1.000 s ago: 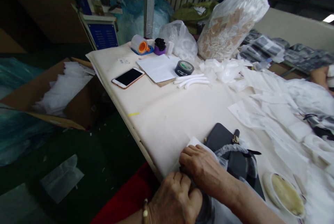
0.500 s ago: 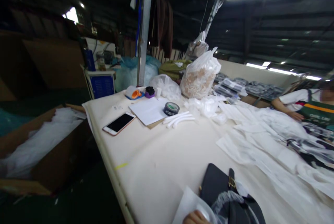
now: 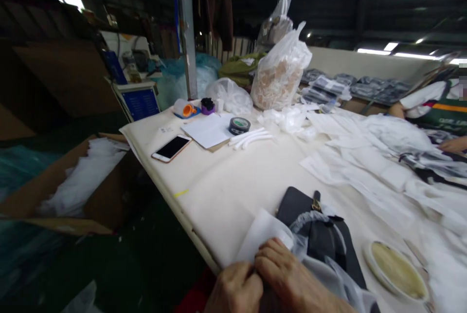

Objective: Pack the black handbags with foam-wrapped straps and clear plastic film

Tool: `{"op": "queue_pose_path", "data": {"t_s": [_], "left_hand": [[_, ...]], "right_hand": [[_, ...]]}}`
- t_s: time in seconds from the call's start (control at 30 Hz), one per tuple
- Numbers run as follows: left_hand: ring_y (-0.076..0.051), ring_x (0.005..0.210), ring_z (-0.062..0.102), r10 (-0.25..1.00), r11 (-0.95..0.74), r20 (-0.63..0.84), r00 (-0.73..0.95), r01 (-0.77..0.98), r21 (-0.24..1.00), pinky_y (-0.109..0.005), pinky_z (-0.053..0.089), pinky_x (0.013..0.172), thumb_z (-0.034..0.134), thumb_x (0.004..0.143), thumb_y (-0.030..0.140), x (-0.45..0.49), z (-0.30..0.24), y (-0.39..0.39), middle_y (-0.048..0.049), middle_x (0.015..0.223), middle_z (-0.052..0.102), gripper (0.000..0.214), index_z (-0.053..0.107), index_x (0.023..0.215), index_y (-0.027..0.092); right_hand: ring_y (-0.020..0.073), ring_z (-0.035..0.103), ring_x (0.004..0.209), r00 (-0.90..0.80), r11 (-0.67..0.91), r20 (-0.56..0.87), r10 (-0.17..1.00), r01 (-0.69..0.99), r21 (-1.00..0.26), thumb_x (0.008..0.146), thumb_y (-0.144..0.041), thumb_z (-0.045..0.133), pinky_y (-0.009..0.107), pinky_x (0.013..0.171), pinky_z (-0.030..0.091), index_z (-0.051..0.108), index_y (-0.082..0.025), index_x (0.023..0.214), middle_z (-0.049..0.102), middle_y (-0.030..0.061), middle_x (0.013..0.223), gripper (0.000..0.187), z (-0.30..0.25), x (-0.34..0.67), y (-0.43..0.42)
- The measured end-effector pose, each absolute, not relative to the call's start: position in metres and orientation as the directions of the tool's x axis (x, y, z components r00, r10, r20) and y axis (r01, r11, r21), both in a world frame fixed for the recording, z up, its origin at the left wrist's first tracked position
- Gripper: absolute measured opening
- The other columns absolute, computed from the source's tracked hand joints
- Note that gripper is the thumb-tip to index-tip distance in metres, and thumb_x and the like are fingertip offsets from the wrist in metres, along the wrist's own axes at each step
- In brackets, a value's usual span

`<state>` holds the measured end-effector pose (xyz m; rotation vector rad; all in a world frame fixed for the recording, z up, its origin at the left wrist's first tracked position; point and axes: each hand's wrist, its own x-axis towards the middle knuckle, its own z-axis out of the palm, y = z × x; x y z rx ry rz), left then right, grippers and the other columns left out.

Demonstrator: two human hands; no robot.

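Observation:
Both hands are at the bottom of the head view, close together at the table's front edge. My left hand (image 3: 236, 287) is closed, its fingers curled inward. Against it, my right hand (image 3: 282, 269) is closed too, fingertips pinched down; what lies between the hands is hidden. Just beyond them lies a white sheet (image 3: 260, 232). To the right of my right hand rests a black bag (image 3: 295, 203) with a strap and gold buckle, partly covered by clear plastic wrapping (image 3: 310, 218). My right forearm crosses in front of the bag's lower part.
A phone (image 3: 171, 148), paper (image 3: 207, 130), a black tape roll (image 3: 239, 125) and white tubes (image 3: 250, 138) lie farther up the table. A round dish (image 3: 397, 271) sits at right, near white cloth pieces (image 3: 365, 196). An open carton (image 3: 105, 201) stands left. A co-worker's arm (image 3: 454, 145) shows at right.
The view has tilted down and things sit higher. Both my hands now show, where only fingers of one showed before. The round dish has come into view.

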<state>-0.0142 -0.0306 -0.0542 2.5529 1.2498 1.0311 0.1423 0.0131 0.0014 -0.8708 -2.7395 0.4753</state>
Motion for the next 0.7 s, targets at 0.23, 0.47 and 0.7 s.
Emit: {"op": "queue_pose_path", "data": {"t_s": [0.23,0.47,0.7], "left_hand": [[-0.012,0.052,0.048,0.812,-0.573,0.485,0.325,0.604,0.554,-0.020,0.035,0.047,0.030,0.077,-0.001,-0.009,-0.032,-0.030,0.0006,0.060,0.049,0.024,0.037,0.066,0.020],[-0.014,0.056,0.055,0.867,-0.486,0.422,0.266,0.639,0.597,-0.022,0.040,0.050,0.032,0.075,0.001,-0.011,-0.036,-0.031,0.0023,0.063,0.052,0.022,0.037,0.081,0.022],[-0.015,0.053,0.052,0.853,-0.518,0.400,0.335,0.639,0.569,-0.024,0.037,0.048,0.032,0.079,0.003,-0.011,-0.040,-0.028,0.0006,0.061,0.050,0.022,0.039,0.070,0.022]], "right_hand": [[0.0145,0.047,0.077,-0.792,0.693,-0.032,0.610,0.553,-0.464,0.083,-0.001,0.051,0.029,0.074,0.039,0.051,-0.014,0.075,0.057,0.0017,0.080,0.015,0.025,0.138,0.012],[0.0160,0.047,0.080,-0.782,0.643,-0.037,0.622,0.537,-0.546,0.086,-0.002,0.041,0.031,0.079,0.039,0.053,-0.014,0.079,0.058,0.0043,0.083,0.018,0.020,0.143,0.013],[0.0179,0.047,0.084,-0.775,0.607,-0.072,0.628,0.546,-0.578,0.086,-0.003,0.039,0.035,0.081,0.039,0.053,-0.013,0.084,0.059,0.0057,0.087,0.017,0.022,0.146,0.006]]}}
